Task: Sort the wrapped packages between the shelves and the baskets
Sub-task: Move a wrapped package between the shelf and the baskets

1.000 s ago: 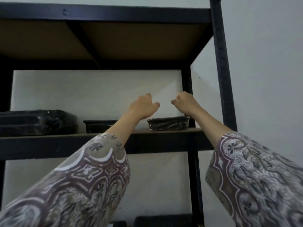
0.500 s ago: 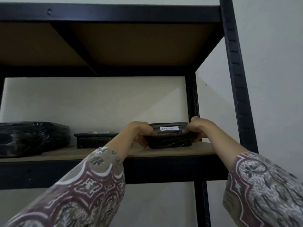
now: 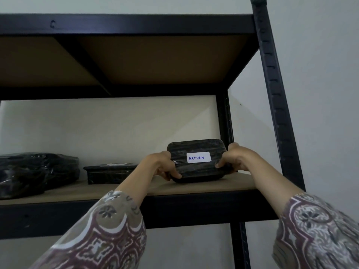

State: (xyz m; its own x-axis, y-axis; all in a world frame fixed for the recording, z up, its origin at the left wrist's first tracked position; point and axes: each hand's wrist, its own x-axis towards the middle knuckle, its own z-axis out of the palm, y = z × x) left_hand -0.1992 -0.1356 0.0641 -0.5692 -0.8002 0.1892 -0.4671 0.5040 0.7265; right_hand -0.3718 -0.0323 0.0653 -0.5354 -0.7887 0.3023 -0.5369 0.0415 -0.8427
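A plain pale wall (image 3: 320,94) fills the background behind, above and to the right of the fingers (image 3: 175,175). Directly beyond the fingers it looks cream and brighter; well to their right it turns a cooler grey. A slanting shadow edge (image 3: 184,133) crosses it just above them. A small dark speck (image 3: 240,104) marks the wall higher up, to their right.
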